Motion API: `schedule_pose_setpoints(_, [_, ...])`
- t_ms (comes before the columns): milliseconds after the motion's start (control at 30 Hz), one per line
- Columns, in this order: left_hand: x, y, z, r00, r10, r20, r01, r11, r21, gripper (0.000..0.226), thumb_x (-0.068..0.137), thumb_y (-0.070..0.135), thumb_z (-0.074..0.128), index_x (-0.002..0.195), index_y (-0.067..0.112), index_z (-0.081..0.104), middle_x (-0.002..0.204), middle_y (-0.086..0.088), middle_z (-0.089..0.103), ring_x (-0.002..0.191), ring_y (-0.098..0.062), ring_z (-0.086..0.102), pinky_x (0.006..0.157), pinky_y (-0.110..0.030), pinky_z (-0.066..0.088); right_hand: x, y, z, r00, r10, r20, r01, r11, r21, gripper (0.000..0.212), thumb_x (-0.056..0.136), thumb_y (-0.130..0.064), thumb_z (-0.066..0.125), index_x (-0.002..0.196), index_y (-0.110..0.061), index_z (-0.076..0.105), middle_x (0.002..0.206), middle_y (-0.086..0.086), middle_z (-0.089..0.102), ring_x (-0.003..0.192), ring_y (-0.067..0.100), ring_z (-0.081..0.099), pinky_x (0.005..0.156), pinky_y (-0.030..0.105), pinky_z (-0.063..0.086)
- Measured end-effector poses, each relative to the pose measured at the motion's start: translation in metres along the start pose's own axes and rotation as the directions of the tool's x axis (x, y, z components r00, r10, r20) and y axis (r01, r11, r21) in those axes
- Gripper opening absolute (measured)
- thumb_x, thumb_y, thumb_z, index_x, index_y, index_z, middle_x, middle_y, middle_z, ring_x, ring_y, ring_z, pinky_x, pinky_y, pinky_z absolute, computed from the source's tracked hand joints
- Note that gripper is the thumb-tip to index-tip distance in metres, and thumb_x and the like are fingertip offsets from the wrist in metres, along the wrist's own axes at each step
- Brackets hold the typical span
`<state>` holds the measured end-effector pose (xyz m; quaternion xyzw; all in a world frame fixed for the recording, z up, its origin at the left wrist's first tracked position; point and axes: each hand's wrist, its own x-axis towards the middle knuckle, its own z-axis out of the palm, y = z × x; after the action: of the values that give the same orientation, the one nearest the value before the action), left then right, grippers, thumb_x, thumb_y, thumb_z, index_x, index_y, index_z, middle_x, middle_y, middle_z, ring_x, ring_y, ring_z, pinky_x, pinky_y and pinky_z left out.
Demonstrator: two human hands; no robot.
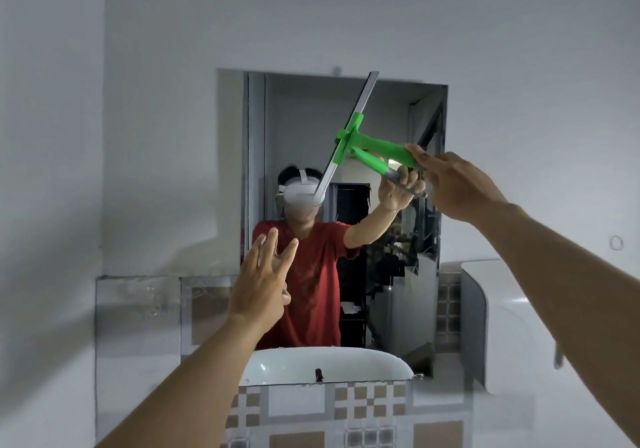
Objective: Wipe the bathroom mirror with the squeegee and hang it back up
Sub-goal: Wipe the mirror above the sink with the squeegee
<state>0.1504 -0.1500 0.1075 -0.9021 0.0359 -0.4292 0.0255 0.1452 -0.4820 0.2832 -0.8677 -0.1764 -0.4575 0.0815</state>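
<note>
A rectangular mirror hangs on the white wall ahead. The green squeegee has its long metal blade tilted steeply against the glass, running from the mirror's top edge down to the middle. My right hand grips the end of its green handle at the mirror's right side. My left hand hovers in front of the mirror's lower left with fingers spread, holding nothing. The glass reflects a person in a red shirt, the squeegee and a white basin.
A white cabinet or appliance juts out at the right of the mirror. Patterned tiles run below it. A small ring hook sits on the right wall, and a small peg above the mirror's top edge.
</note>
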Motion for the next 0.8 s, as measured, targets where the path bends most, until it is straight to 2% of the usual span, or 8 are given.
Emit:
schedule_pose_setpoints(133, [0.001,0.0,-0.001,1.0,0.003,0.003,-0.003,1.0,-0.015,0.111,0.073,0.021,0.084,0.162,0.027,0.018,0.169,-0.019,0.011,0.154,-0.04,0.014,0.122,-0.052,0.028,-0.02,0.008,0.002,0.994,0.106,0.014,-0.106,0.994,0.04,0.065,0.104,-0.016,0.042,0.157,-0.044,0.019,0.103,0.011,0.054,0.088,0.031,0.059,0.074,0.045,0.055])
schedule_pose_setpoints(267, [0.0,0.001,-0.002,1.0,0.004,-0.011,-0.005,0.999,-0.054,0.111,0.069,0.014,0.087,0.161,0.025,0.024,0.167,-0.021,0.018,0.152,-0.043,0.02,0.117,-0.055,0.036,-0.043,0.002,0.016,0.985,0.172,0.027,-0.174,0.978,0.114,0.072,0.101,-0.007,0.046,0.159,-0.037,0.017,0.098,0.012,0.054,0.08,0.03,0.06,0.063,0.039,0.046])
schedule_pose_setpoints(333, [-0.001,0.001,-0.001,0.999,0.015,-0.034,-0.017,0.998,-0.065,0.11,0.065,0.008,0.088,0.158,0.021,0.031,0.164,-0.024,0.024,0.149,-0.047,0.025,0.113,-0.057,0.039,-0.055,-0.001,0.024,0.973,0.228,0.032,-0.23,0.957,0.174,0.072,0.1,-0.007,0.046,0.159,-0.037,0.018,0.097,0.014,0.056,0.078,0.031,0.06,0.062,0.04,0.048])
schedule_pose_setpoints(467, [-0.001,-0.002,0.002,0.996,0.064,-0.059,-0.064,0.998,-0.004,0.109,0.066,0.013,0.087,0.158,0.018,0.029,0.162,-0.027,0.024,0.148,-0.048,0.026,0.114,-0.059,0.038,-0.078,-0.017,0.04,0.951,0.307,0.045,-0.306,0.903,0.303,0.071,0.101,-0.007,0.047,0.16,-0.033,0.018,0.099,0.015,0.06,0.08,0.032,0.063,0.069,0.049,0.058])
schedule_pose_setpoints(533, [-0.001,-0.002,0.004,0.994,0.078,-0.07,-0.077,0.997,0.018,0.106,0.07,0.016,0.084,0.16,0.018,0.026,0.163,-0.028,0.023,0.148,-0.049,0.024,0.115,-0.061,0.036,-0.086,-0.03,0.048,0.946,0.32,0.049,-0.316,0.881,0.352,0.072,0.101,-0.008,0.048,0.16,-0.031,0.016,0.099,0.016,0.063,0.077,0.032,0.064,0.068,0.051,0.059])
schedule_pose_setpoints(600, [-0.001,-0.002,0.004,0.994,0.08,-0.075,-0.079,0.997,0.019,0.104,0.072,0.018,0.085,0.159,0.018,0.029,0.162,-0.029,0.023,0.148,-0.05,0.024,0.115,-0.062,0.035,-0.092,-0.04,0.057,0.938,0.344,0.05,-0.337,0.866,0.37,0.073,0.1,-0.01,0.047,0.161,-0.032,0.013,0.099,0.015,0.065,0.077,0.031,0.064,0.065,0.049,0.057])
schedule_pose_setpoints(733, [-0.003,-0.001,0.002,0.997,0.055,-0.063,-0.053,0.998,0.025,0.107,0.068,0.03,0.092,0.157,0.017,0.034,0.162,-0.028,0.025,0.148,-0.05,0.026,0.115,-0.058,0.034,-0.108,-0.059,0.068,0.919,0.383,0.093,-0.387,0.835,0.391,0.073,0.1,-0.013,0.047,0.162,-0.028,0.009,0.088,0.011,0.061,0.076,0.03,0.06,0.061,0.037,0.042])
schedule_pose_setpoints(800, [-0.011,-0.002,0.004,0.997,0.056,-0.06,-0.054,0.998,0.032,0.104,0.072,0.031,0.089,0.158,0.015,0.033,0.162,-0.028,0.025,0.148,-0.048,0.027,0.116,-0.055,0.033,-0.113,-0.067,0.072,0.917,0.381,0.122,-0.396,0.823,0.408,0.077,0.1,-0.013,0.047,0.161,-0.028,0.004,0.082,0.011,0.063,0.07,0.03,0.06,0.059,0.039,0.045])
